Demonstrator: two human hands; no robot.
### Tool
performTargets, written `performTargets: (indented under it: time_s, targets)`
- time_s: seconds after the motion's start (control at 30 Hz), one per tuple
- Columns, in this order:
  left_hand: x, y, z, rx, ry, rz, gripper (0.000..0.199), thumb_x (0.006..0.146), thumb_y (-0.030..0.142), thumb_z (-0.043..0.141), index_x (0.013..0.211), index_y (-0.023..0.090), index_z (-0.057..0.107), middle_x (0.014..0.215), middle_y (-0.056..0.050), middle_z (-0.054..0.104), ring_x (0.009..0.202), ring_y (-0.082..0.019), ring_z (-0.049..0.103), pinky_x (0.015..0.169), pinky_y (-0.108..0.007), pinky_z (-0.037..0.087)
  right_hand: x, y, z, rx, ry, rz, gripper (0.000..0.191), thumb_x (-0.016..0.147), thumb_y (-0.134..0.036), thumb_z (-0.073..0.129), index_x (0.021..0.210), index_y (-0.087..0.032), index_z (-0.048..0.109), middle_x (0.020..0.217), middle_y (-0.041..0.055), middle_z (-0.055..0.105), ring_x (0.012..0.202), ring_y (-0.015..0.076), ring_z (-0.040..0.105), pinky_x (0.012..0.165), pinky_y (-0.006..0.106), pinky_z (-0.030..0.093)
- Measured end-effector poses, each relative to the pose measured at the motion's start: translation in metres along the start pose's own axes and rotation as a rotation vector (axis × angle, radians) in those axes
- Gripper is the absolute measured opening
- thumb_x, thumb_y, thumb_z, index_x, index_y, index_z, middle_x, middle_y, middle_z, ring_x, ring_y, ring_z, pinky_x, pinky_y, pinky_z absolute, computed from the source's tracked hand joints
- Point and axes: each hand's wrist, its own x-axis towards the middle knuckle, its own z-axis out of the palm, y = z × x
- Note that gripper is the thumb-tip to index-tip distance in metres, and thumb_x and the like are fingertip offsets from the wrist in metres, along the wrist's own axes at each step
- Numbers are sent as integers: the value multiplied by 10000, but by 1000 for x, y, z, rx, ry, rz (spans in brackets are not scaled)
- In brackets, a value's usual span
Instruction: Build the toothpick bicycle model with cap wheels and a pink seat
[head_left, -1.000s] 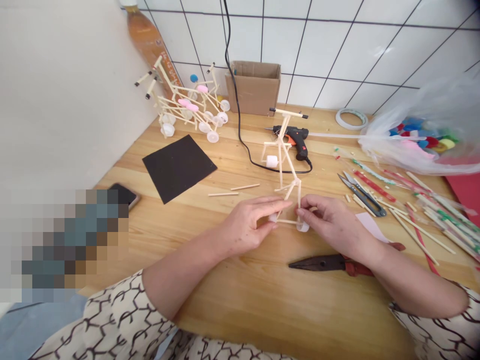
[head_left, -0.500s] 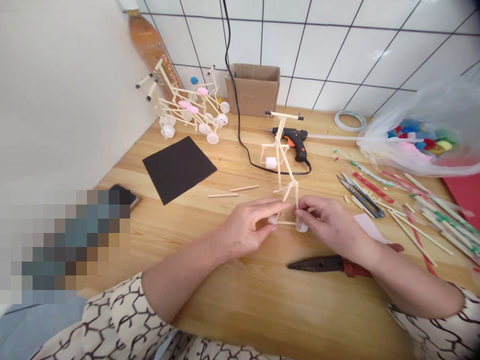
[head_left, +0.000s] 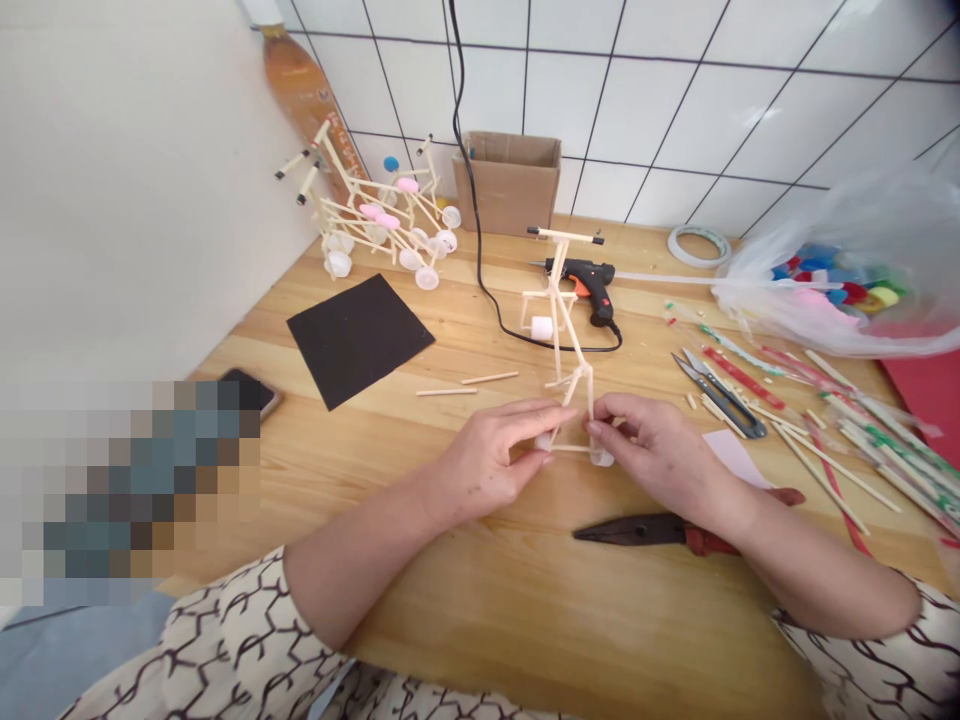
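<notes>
"Hands?"

"Left hand and right hand apart, each pinching the base of the stick frame with its fingertips."

"Frame where?"

"Upright between them, just in front of the black glue gun."

glue gun behind stick frame | pliers before it | scissors right
</notes>
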Motion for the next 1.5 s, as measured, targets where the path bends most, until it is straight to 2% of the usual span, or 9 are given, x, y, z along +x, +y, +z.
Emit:
performTargets:
  time_s: [0.37,0.6,0.87,1.2,1.5]
  targets:
    - [0,1,1,8,20,1,402,723,30,581,1117,105,615,1130,-125,646,1036,-180,612,941,-315,488,-1,0,1,-12,9,-14,186,824,-205,441,644,-189,485,573,-18,502,553,132,474,544,250,347]
    - [-1,3,1,8,17,-20,417,738,37,558,1132,162,611,1138,-90,647,1028,-174,617,931,-322,497,-2,1,2,-5,16,-20,183,824,-203,445,651,-190,500,567,-19,508,548,134,482,538,249,358]
    - [0,4,1,15,25,-21,404,732,27,554,1121,117,615,1127,-111,650,1027,-177,617,931,-310,497,-2,1,3,-24,25,-29,169,822,-180,447,674,-183,527,582,-14,532,559,135,501,547,249,370]
    - [0,4,2,25,27,-19,428,728,18,548,1124,166,615,1130,-89,652,1008,-176,625,916,-335,508,-2,2,4,-31,28,-31,171,820,-178,450,672,-181,535,583,-12,540,556,134,504,545,249,370]
    - [0,5,0,25,21,-17,410,724,14,552,1112,130,618,1118,-111,654,1012,-178,623,917,-331,508,-2,1,3,-33,29,-18,174,826,-185,453,670,-179,531,581,-15,533,555,128,496,538,242,360]
